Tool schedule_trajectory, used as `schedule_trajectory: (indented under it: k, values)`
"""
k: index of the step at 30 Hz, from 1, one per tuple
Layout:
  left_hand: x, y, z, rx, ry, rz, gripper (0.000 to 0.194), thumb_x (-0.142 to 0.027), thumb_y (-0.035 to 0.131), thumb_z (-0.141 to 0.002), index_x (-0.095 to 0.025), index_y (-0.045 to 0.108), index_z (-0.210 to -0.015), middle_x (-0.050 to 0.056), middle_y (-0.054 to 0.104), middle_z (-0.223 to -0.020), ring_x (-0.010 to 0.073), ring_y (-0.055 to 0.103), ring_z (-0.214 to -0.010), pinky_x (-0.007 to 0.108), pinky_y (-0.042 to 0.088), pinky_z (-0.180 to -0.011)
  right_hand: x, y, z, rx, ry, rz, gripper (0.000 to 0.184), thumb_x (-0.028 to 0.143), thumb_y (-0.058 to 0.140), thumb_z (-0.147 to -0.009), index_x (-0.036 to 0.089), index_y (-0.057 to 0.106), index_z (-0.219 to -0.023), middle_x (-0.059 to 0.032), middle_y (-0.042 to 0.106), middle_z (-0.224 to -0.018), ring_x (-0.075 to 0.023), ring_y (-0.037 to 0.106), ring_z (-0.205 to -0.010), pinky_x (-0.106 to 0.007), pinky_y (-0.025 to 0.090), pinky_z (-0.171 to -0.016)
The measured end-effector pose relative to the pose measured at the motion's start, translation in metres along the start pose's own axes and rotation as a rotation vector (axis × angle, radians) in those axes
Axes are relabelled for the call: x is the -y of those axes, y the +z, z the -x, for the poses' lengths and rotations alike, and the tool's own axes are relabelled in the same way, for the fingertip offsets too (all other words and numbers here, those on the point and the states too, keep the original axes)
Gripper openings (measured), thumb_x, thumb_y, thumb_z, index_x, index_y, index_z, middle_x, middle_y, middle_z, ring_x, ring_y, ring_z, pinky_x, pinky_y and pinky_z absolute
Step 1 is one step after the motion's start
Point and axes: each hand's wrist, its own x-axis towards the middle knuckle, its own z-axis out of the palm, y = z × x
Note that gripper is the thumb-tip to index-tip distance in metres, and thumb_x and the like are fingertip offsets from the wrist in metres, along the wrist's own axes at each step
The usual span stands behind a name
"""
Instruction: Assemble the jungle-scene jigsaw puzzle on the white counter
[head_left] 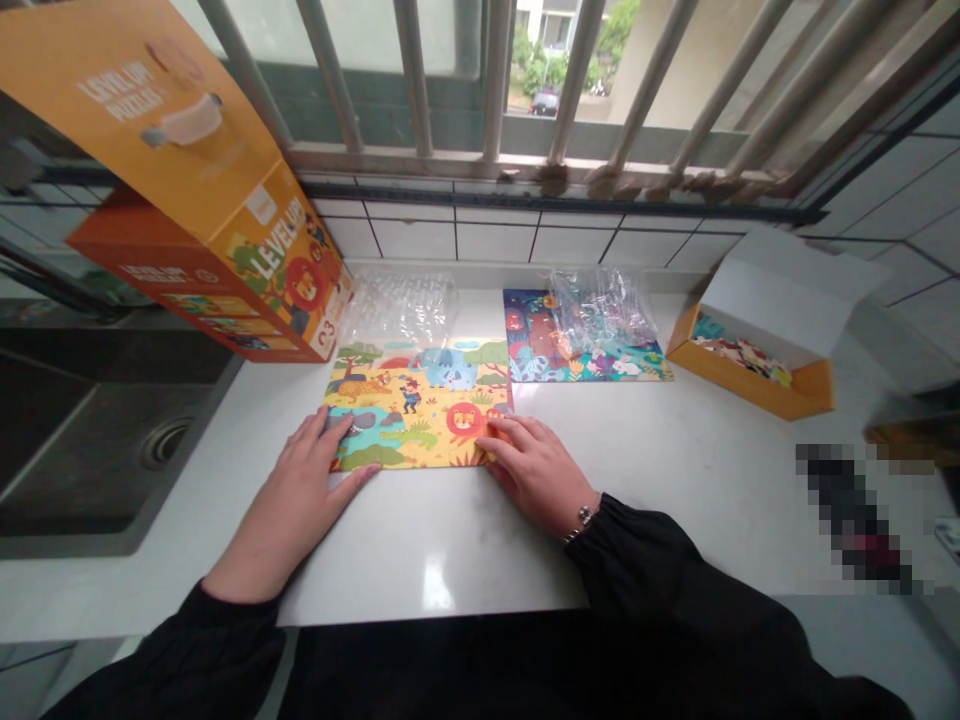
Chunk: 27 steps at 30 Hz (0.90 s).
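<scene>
A finished yellow animal jigsaw (pixel 420 405) with a lion and an elephant lies flat on the white counter (pixel 675 470). My left hand (pixel 300 490) lies open and flat, fingertips on the puzzle's near left corner. My right hand (pixel 529 465) rests on the near right corner by the lion, fingers stretched out and open, a bracelet at the wrist. A second blue-toned jigsaw (pixel 577 355) lies further back to the right, partly under a crumpled clear plastic bag (pixel 604 305).
Orange puzzle boxes (pixel 225 210) lean at the back left. Another clear bag (pixel 397 305) lies behind the yellow puzzle. An open orange box (pixel 757 350) with loose pieces stands at the right. A steel sink (pixel 90 430) is on the left; a barred window is behind.
</scene>
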Motion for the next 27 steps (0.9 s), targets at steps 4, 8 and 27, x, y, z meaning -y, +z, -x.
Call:
schedule_trajectory:
  k: [4,8,27]
  values:
    - [-0.004,0.001,-0.020,-0.049,0.019,-0.014,0.086,-0.073,0.044,-0.108,-0.005,0.058,-0.159,0.030,0.044,-0.170,0.0457,0.045,-0.158,0.059,0.036,-0.135,-0.007,0.005,-0.018,-0.037,0.042,0.016,0.032,0.028,0.056,-0.115,0.025,0.072,-0.142,-0.0110,0.067,-0.153,-0.0305,0.057,-0.145,-0.051,0.051,-0.122]
    - [-0.010,0.000,-0.043,-0.055,0.030,-0.015,0.076,-0.064,0.048,-0.111,-0.004,0.059,-0.156,0.029,0.050,-0.165,0.0431,0.046,-0.157,0.057,0.034,-0.136,-0.014,0.004,-0.040,-0.048,0.098,0.030,0.033,0.026,0.052,-0.115,0.026,0.075,-0.139,-0.0107,0.071,-0.147,-0.0289,0.060,-0.138,-0.048,0.051,-0.118]
    - [-0.022,0.008,-0.117,-0.163,0.083,-0.039,0.033,-0.043,0.050,-0.111,-0.015,0.067,-0.116,0.016,0.072,-0.124,0.0350,0.065,-0.120,0.049,0.051,-0.113,-0.192,-0.071,0.006,-0.785,0.705,0.292,0.031,0.032,0.061,-0.098,0.017,0.069,-0.125,-0.0150,0.068,-0.121,-0.0282,0.064,-0.109,-0.046,0.053,-0.105]
